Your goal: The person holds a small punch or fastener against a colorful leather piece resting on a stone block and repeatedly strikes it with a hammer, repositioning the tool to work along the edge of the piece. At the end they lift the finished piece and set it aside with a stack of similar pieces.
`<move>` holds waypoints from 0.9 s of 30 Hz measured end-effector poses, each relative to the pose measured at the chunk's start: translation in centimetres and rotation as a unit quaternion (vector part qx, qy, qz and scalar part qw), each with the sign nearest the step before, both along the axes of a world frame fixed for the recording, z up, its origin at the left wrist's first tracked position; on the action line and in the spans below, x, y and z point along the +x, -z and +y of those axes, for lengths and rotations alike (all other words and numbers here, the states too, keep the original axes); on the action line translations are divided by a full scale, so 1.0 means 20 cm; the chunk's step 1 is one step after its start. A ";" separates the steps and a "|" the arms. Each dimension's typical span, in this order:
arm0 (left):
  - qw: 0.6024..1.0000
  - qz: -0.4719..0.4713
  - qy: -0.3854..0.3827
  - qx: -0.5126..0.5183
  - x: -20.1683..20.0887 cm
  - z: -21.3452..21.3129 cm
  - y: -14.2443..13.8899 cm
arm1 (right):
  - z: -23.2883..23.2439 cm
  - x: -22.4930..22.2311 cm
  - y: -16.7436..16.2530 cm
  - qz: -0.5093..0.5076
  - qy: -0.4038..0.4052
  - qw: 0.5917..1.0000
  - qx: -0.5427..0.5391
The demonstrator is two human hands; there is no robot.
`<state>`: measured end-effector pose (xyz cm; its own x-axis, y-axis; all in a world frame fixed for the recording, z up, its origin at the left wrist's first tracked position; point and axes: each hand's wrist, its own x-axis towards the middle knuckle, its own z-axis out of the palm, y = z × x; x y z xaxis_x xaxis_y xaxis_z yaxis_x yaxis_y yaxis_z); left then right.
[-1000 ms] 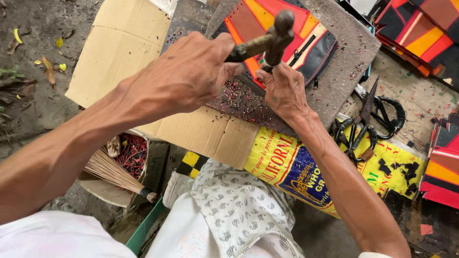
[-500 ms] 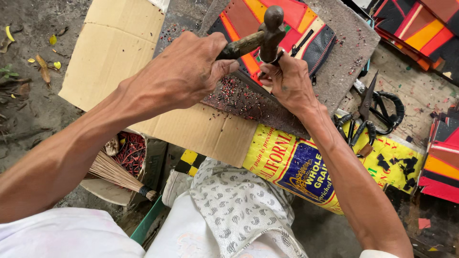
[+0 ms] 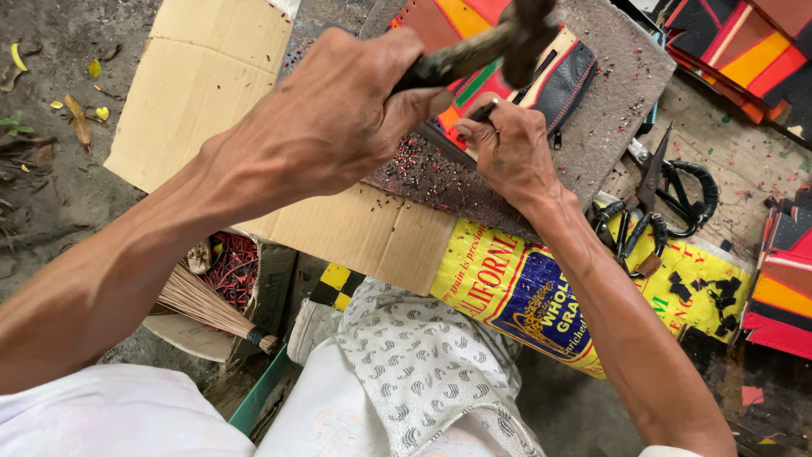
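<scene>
Hammer (image 3: 507, 38), raised in the head view, is clenched in the left hand (image 3: 338, 110), its head partly cut off at the top edge. Right hand (image 3: 512, 152) pinches a thin punch (image 3: 484, 110) on the striped pouch (image 3: 541, 76) atop a grey slab (image 3: 609, 93); the punch's tip is hidden.

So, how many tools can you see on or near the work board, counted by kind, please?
Hammer, in the left hand: 1
Punch, a thin dark tool in the right hand: 1
Scissors, lying at the right of the board: at least 2; the handles overlap
Small broom: 1
Total: at least 5
</scene>
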<state>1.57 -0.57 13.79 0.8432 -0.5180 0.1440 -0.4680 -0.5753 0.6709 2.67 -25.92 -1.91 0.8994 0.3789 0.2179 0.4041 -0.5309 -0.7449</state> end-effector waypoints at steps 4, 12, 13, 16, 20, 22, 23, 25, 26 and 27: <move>0.998 0.027 -0.013 -0.053 -0.01 -0.06 0.01 | 0.02 -0.03 -0.01 -0.034 0.004 0.999 -0.007; 0.998 -0.054 0.013 0.013 0.02 -0.04 -0.01 | 0.03 -0.04 -0.01 -0.082 0.002 0.997 -0.007; 0.991 -0.120 0.026 -0.045 0.01 -0.04 -0.01 | 0.03 -0.04 -0.01 -0.079 0.003 0.997 -0.002; 0.972 -0.199 0.019 -0.124 0.01 -0.04 0.00 | 0.02 -0.04 0.00 -0.072 -0.005 0.997 0.001; 0.999 -0.031 -0.011 0.000 0.02 -0.07 0.03 | 0.03 -0.02 0.02 -0.088 -0.003 0.996 -0.018; 0.996 0.004 0.003 0.087 0.02 -0.07 0.03 | 0.03 -0.01 0.02 -0.091 0.007 0.994 -0.060; 0.991 0.024 0.009 0.132 0.01 -0.07 0.02 | 0.03 -0.02 0.02 -0.081 0.001 0.996 -0.044; 0.996 -0.077 0.034 -0.014 0.02 -0.05 -0.01 | 0.03 -0.02 0.02 -0.069 0.001 0.998 -0.013; 0.988 -0.118 0.040 -0.089 0.00 -0.05 -0.02 | 0.03 -0.03 0.01 -0.070 0.001 0.997 -0.013; 0.986 -0.117 0.025 -0.120 -0.01 -0.05 -0.03 | 0.03 -0.04 0.01 -0.072 0.002 0.997 -0.012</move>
<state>1.41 -1.57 14.48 0.7473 -0.4848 0.4545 -0.6492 -0.3864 0.6552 1.97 -25.38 -2.12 0.8615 0.3814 0.3353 0.5029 -0.5494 -0.6672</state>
